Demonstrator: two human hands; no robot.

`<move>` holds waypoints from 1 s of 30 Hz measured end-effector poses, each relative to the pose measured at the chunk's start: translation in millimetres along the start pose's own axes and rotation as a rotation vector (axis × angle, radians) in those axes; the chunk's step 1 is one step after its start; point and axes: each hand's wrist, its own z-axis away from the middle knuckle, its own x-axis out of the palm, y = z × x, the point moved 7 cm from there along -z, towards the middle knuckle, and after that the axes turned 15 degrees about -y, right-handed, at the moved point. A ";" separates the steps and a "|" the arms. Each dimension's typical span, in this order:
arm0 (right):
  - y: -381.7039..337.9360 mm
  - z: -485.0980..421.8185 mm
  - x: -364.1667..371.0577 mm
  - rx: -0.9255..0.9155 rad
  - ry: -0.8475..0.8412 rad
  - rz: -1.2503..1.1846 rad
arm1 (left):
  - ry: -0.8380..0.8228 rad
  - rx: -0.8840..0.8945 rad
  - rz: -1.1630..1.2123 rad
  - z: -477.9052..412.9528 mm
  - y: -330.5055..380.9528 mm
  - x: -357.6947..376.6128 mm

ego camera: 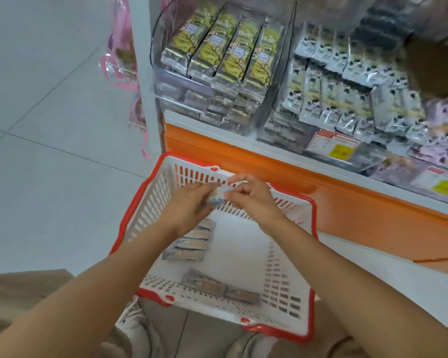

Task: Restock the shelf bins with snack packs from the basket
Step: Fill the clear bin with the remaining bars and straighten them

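Head view: in the middle of the frame, the left hand (189,206) and right hand (250,200) meet above the far end of the basket (140,210), a white one with a red rim standing on the floor. The fingers of both hands curl round a small bundle of snack packs (217,195), pinching it from either side.

Lower in the basket a row of loose packs (192,242) lies overlapping along the left of its floor. Two more packs (219,288) lie end to end near the closest wall.

In the upper middle, a clear shelf bin (279,73) holds upright yellow-green packs (217,50). The bin to its right (373,161) is heaped with white-and-black packs (334,86) and has a price label (339,147) on its front. An orange shelf base (334,202) runs beneath both.
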 end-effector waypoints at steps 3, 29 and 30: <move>-14.1 26.0 -15.4 -0.119 0.054 -0.034 | -0.014 -0.014 0.253 -0.6 22.5 -4.6; -153.5 120.8 -185.8 -0.247 0.755 0.891 | 0.359 0.021 -0.584 -61.7 158.5 -120.5; -153.1 114.9 -187.9 -0.223 0.764 0.923 | 0.349 0.016 -0.603 -63.5 155.3 -118.4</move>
